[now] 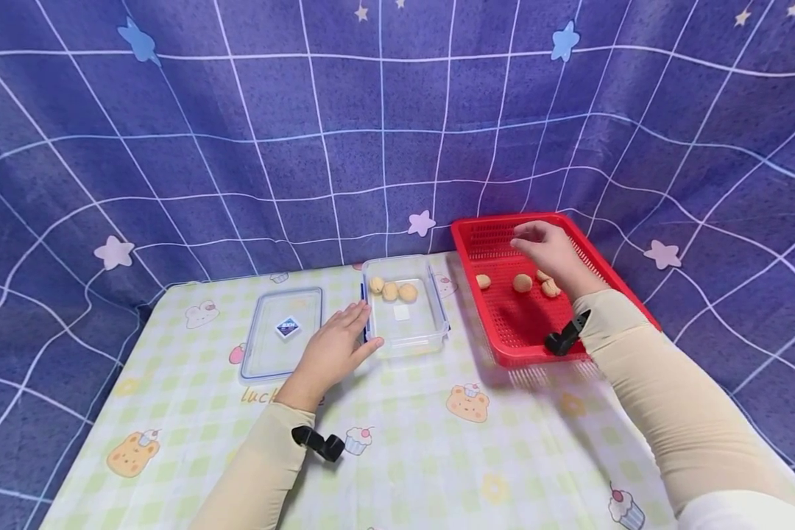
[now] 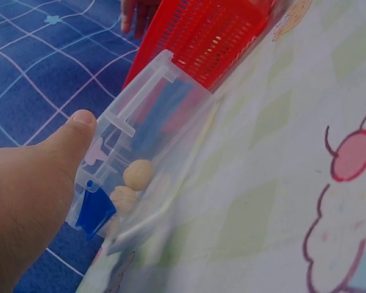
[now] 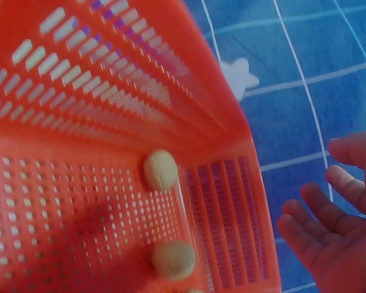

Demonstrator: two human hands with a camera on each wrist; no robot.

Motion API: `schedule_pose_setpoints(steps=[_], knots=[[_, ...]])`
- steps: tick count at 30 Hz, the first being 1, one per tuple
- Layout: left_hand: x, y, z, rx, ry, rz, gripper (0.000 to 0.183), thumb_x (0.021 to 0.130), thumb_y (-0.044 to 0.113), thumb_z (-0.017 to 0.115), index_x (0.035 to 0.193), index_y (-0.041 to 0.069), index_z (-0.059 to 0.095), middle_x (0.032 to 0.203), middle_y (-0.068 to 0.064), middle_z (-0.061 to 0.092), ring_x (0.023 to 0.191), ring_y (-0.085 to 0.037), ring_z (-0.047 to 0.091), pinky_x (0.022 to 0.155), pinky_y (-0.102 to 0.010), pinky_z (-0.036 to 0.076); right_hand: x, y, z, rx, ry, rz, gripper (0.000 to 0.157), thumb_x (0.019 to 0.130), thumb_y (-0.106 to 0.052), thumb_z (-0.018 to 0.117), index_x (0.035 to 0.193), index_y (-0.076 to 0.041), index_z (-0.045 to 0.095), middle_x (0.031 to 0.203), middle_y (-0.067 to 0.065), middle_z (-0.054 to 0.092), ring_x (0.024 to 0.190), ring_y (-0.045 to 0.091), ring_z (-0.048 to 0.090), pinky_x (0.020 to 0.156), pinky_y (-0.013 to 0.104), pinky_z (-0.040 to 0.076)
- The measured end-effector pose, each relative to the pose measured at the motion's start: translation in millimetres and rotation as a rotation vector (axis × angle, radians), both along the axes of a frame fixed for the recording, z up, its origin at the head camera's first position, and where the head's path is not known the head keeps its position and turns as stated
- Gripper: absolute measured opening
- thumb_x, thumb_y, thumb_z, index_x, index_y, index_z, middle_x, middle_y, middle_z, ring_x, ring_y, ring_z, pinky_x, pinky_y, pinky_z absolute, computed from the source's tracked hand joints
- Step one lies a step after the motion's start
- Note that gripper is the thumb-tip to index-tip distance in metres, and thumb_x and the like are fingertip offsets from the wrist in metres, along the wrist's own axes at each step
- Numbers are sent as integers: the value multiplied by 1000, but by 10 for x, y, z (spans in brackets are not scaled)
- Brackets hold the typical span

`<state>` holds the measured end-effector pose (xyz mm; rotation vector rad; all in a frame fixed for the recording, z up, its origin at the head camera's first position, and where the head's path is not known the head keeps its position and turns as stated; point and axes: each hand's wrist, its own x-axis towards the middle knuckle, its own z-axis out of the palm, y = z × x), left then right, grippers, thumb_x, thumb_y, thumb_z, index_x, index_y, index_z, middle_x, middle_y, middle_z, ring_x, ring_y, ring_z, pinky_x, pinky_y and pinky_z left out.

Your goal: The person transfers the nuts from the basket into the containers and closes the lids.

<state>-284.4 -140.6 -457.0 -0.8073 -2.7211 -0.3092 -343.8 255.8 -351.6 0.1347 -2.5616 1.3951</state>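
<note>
The work surface is green-checked cloth [image 1: 404, 471]. The left hand [image 1: 334, 346], fingers extended, touches the clear plastic box [image 1: 427, 320] containing three rounded walnuts [image 1: 390, 291]. The right hand [image 1: 550, 254], loosely bent, empty, is above the perforated red basket [image 1: 513, 316] containing further walnuts [image 1: 522, 283].

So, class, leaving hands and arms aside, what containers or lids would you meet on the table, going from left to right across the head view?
Clear lid → clear box → red basket.
</note>
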Motion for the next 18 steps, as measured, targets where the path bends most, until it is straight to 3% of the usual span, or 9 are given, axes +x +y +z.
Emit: schedule_pose_setpoints(steps=[12,18], knots=[[2,-7,-14,3,7,0,76,90,61,35,140,3,36,144,-11,35,133,-24,28,111,-35,16,-166,319,-172,-32,-118,-90,38,87,-21,62,117,1,54,108,15,59,90,20,56,69,21,47],[7,-17,-11,18,14,-8,75,90,60,38,139,2,37,144,-10,34,133,-23,28,111,-36,18,-209,462,-265,-148,-197,-139,42,87,-17,62,121,5,50,88,0,60,73,4,56,60,17,50]])
